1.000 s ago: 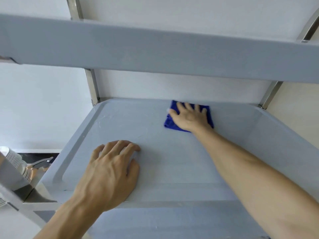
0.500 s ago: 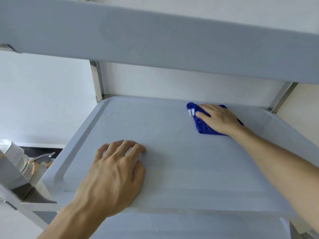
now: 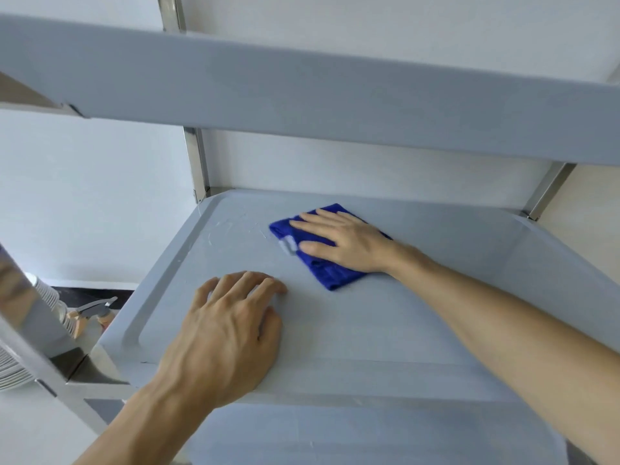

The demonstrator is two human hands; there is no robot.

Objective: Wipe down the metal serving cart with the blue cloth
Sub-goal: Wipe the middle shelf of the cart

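The serving cart's grey middle shelf point(image 3: 419, 330) fills the view, with steel posts at its corners. A folded blue cloth point(image 3: 330, 275) lies flat on the shelf's far middle part. My right hand point(image 3: 345, 241) presses on it with straight fingers pointing left, covering most of the cloth. My left hand point(image 3: 228, 333) rests palm-down on the near left part of the shelf, fingertips bent against the surface, holding nothing. Faint wet streaks show near the far left corner.
The cart's upper shelf point(image 3: 302, 92) hangs close overhead across the top of the view. A steel post point(image 3: 198, 162) stands at the far left corner. Left of the cart are a stack of white plates point(image 3: 20, 367) and a spray bottle's trigger point(image 3: 95, 308). A white wall lies behind.
My right hand has slid the cloth leftward and nearer across the shelf, after sweeping right before that. My left hand has stayed planted in the same spot.
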